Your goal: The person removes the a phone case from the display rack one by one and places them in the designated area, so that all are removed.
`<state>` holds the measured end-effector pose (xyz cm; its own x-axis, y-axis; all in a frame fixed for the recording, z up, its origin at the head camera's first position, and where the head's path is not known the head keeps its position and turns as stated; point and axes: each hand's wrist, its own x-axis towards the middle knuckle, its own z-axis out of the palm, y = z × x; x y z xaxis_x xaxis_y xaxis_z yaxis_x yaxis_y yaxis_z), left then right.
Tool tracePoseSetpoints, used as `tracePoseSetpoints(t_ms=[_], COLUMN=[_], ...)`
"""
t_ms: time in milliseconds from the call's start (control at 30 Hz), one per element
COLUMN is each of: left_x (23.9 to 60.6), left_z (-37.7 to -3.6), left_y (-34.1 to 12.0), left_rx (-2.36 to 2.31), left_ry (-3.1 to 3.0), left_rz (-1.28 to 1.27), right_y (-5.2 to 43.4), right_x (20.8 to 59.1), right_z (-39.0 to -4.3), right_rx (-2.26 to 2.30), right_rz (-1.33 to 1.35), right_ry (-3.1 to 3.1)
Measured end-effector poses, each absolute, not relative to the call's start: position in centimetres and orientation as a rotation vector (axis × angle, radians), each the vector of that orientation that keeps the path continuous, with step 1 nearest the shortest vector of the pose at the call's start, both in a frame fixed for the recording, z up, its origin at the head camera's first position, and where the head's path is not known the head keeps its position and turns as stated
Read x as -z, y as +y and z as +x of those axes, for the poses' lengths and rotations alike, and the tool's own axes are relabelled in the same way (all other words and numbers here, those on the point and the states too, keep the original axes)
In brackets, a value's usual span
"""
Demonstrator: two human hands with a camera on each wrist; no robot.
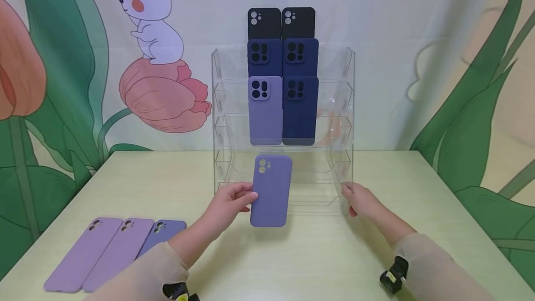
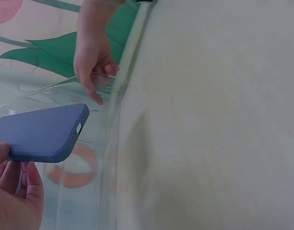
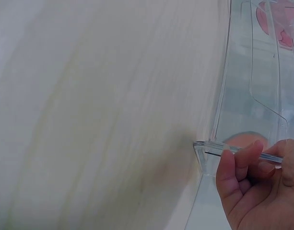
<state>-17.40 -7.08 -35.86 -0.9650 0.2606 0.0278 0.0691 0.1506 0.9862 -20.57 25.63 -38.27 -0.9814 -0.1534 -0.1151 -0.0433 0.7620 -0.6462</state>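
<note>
My left hand (image 1: 234,199) pinches a purple phone case (image 1: 271,192) by its left edge, thumb on the back face. The case stands nearly upright in front of the lower tiers of a clear tiered display rack (image 1: 352,120). In the left wrist view the case (image 2: 41,134) looks bluer, and its bottom end with a port cutout shows. My right hand (image 1: 361,201) grips the rack's right side wall low down. From the right wrist view, the fingers of that hand (image 3: 262,191) curl round the clear edge near the front corner.
The rack's upper tiers hold two black cases (image 1: 264,24), three navy cases (image 1: 300,115) and a light purple case (image 1: 265,117). Three more cases, two pinkish purple (image 1: 83,257) and one bluish (image 1: 169,231), lie at the table's left. A printed curtain (image 1: 388,36) hangs behind.
</note>
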Motion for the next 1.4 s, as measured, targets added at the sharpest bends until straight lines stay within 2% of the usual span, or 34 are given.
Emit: tracePoseSetpoints(t_ms=[500,700,1400], left_x=[36.9,37.4,38.9], left_z=[-13.7,-12.6,-11.2], left_y=[-12.0,-13.8,-18.8], left_rx=[-1.816,-1.759,-1.608], left_ry=[2.237,2.216,2.186], left_rz=[0.303,0.215,0.178], right_y=[25.9,25.9,25.7], right_x=[38.1,38.1,38.2], right_z=[-20.6,-20.5,-20.5], right_rx=[1.010,1.024,1.040], right_rz=[-0.144,-0.137,-0.158], right_ry=[2.786,2.779,2.783])
